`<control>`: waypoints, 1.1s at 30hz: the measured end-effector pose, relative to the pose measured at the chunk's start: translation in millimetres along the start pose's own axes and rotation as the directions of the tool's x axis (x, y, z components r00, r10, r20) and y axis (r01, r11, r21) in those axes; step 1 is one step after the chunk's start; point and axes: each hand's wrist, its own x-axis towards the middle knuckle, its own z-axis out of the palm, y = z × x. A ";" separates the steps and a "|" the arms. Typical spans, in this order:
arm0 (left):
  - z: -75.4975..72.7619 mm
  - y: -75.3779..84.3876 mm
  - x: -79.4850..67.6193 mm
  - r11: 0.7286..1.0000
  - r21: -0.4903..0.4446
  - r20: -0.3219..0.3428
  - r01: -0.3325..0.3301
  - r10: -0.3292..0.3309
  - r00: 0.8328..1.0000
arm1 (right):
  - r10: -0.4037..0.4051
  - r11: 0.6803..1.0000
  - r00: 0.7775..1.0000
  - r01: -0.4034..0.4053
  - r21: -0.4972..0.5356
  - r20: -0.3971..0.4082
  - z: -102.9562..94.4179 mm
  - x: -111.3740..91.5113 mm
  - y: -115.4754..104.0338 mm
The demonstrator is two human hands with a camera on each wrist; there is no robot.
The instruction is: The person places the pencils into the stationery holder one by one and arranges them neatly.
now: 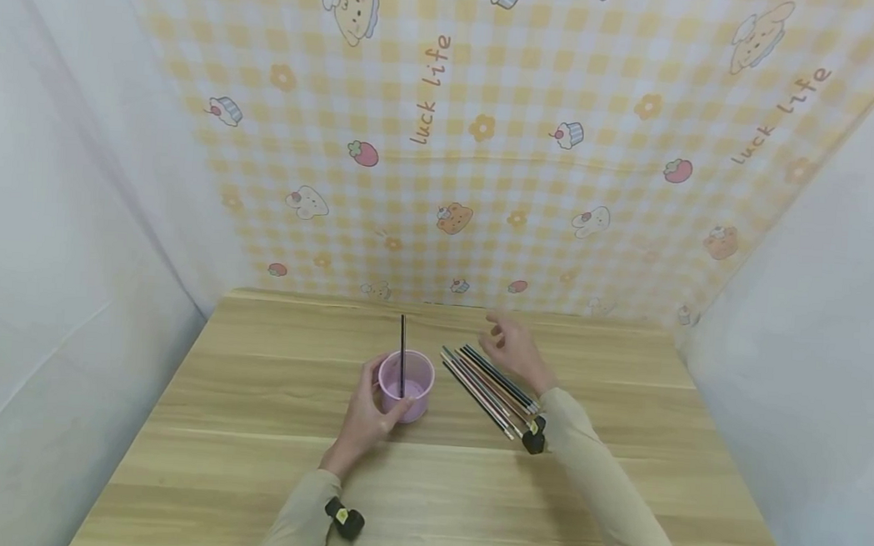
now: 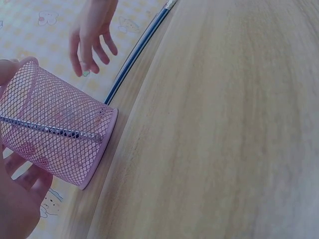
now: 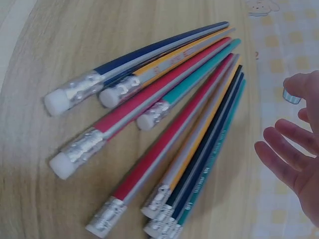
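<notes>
My left hand (image 1: 363, 417) grips a pink mesh pencil cup (image 1: 418, 407), thumb on the near side and fingers round the far side. The cup stands upright on the table with one dark pencil (image 1: 403, 342) leaning inside it, its lower end seen through the mesh in the left wrist view. To the right lies a fanned bunch of several pencils (image 3: 158, 149), red, yellow, green and dark blue, with white erasers in silver ferrules. My right hand (image 1: 516, 355) hovers over their far ends, fingers spread and loosely bent, holding nothing.
The wooden table (image 1: 262, 429) ends at the back against a yellow checked cloth (image 1: 523, 86) with cartoon prints. White cloth walls (image 1: 53, 283) close off both sides. A small black wrist camera (image 1: 347, 520) sits on the left sleeve, and another (image 1: 535, 438) is on the right.
</notes>
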 end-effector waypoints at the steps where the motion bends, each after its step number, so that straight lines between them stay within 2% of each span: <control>1: 0.1 -0.4 0.0 1.000 -0.001 -0.001 -0.001 0.001 1.000 | 0.014 1.000 1.000 -0.014 0.003 0.008 1.4 -0.5 1.2; 4: 0.4 -1.5 0.2 1.000 -0.007 -0.004 -0.006 0.006 1.000 | 0.032 0.999 0.999 -0.032 0.009 0.019 5.1 -2.1 4.8; 11: 0.7 -3.1 0.4 1.000 -0.015 0.000 -0.004 0.004 1.000 | -0.012 0.999 1.000 0.012 -0.051 0.005 15.0 0.5 15.2; 19: 1.1 -4.2 0.7 1.000 -0.018 0.000 -0.010 0.010 1.000 | -0.022 0.995 1.000 0.022 -0.100 0.005 19.5 -1.2 14.1; 25: 1.1 -4.5 1.0 1.000 -0.015 0.002 -0.017 0.017 1.000 | 0.011 0.991 1.000 -0.009 -0.133 0.015 22.0 -1.2 13.5; 33: 0.6 -6.1 1.6 1.000 -0.022 0.008 -0.014 0.015 1.000 | 0.039 0.991 0.999 -0.036 -0.126 0.023 23.5 0.7 14.7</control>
